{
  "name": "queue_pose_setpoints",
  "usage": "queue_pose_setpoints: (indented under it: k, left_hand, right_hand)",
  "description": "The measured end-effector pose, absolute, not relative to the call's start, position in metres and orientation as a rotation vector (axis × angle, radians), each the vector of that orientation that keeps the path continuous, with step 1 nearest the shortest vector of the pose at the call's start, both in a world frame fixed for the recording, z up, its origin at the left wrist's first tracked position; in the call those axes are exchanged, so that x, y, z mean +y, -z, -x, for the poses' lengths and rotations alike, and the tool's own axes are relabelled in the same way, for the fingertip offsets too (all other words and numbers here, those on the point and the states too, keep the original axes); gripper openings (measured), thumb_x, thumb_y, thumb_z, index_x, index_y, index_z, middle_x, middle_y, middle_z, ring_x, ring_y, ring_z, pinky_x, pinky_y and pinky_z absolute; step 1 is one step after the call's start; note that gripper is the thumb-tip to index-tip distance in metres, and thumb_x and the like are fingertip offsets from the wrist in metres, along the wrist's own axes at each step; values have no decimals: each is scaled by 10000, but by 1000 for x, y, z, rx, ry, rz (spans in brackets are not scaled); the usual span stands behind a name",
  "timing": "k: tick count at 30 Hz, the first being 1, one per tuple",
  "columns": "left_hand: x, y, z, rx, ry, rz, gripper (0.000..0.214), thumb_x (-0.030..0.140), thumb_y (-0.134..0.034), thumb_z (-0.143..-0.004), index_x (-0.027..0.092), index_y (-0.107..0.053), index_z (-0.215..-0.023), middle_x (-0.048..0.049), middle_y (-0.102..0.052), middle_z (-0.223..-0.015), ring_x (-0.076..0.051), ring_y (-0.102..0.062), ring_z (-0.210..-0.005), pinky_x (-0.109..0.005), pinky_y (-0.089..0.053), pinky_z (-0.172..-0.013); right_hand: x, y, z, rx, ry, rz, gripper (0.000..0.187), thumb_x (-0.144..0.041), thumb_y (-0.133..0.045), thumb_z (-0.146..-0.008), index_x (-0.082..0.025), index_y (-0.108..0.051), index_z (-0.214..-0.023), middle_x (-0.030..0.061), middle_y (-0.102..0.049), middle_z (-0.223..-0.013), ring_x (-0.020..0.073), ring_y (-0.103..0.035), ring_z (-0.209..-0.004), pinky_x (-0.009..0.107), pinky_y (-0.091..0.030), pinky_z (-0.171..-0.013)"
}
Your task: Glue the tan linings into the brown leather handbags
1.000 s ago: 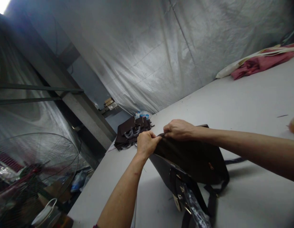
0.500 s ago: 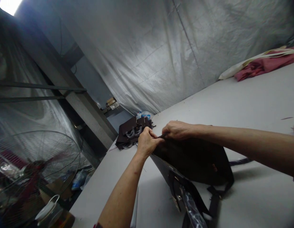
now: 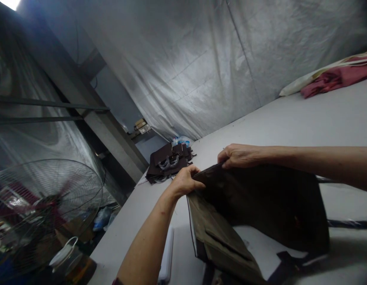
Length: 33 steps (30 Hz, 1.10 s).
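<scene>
A dark bag [image 3: 272, 198] stands up off the white table, spread apart so that its olive-brown lining with a pocket slit [image 3: 215, 229] shows. My left hand [image 3: 186, 181] pinches the bag's upper edge at its left corner, thumb on the inner side. Further right along the same edge, my right hand [image 3: 239, 155] grips it with the fingers curled over. A dark strap [image 3: 349, 224], partly in shiny plastic, reaches out from the bag's right side. The bag's lower front is cut off by the frame.
Dark brown bags with plastic-wrapped handles [image 3: 168, 162] lie at the table's far left end. A white flat object [image 3: 167, 253] is beside my left forearm. Red cloth [image 3: 334, 82] lies by the silver sheeting. A large fan [image 3: 49, 202] and a jar [image 3: 72, 263] are at the left.
My right hand has slid right along the edge, away from my left hand. The bag has opened wider, its front part folding down and showing the lining.
</scene>
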<state>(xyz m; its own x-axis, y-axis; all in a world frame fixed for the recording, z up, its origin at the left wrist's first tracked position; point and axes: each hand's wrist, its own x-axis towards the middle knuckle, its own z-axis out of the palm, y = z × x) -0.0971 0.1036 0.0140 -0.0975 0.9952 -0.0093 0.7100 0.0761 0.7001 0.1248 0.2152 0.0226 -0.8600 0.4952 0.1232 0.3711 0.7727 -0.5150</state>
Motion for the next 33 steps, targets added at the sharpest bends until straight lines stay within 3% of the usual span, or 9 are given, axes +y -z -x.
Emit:
queue_pose_setpoints:
  k: [7,12,18,24,33]
  left_hand:
    - [100,-14,86,1900,-863,-1650,310,208,-817,-551,159,-641,-801,51,-608,-691,-102,-528,-631,-215,-380,-590]
    - [102,-13,85,1916,-906,-1659,207,144,-768,-579,152,-672,-763,49,-619,-689,-103,-535,-646,-216,-383,-612]
    - [98,-15,79,1948,-977,-1637,205,99,-741,-566,143,-677,-757,57,-603,-652,-96,-522,-617,-212,-373,-594]
    - [96,-14,74,1952,-1034,-1595,157,134,-726,-581,138,-688,-733,55,-584,-615,-96,-504,-585,-218,-362,-580]
    - [98,-12,75,1940,-1057,-1592,179,121,-727,-571,134,-694,-747,47,-598,-645,-99,-509,-608,-217,-366,-598]
  right_hand:
    - [220,-21,-124,-2748,-702,551,406,-192,-497,-638,-197,-730,-971,29,-729,-915,211,-649,-832,266,-436,-686]
    - [212,-26,-114,-2718,-589,486,309,-346,-562,-760,-188,-734,-962,43,-726,-868,209,-643,-784,271,-429,-667]
    - [204,-23,-93,-2647,-514,420,229,-206,-605,-718,-188,-721,-916,22,-708,-873,171,-614,-791,248,-410,-683]
    - [208,-17,-88,-2546,-376,255,167,-187,-648,-712,-176,-731,-856,45,-656,-933,182,-590,-867,269,-417,-763]
    - [215,-6,-75,-2493,-361,66,146,-160,-645,-750,-195,-762,-830,36,-639,-856,163,-563,-819,279,-408,-755]
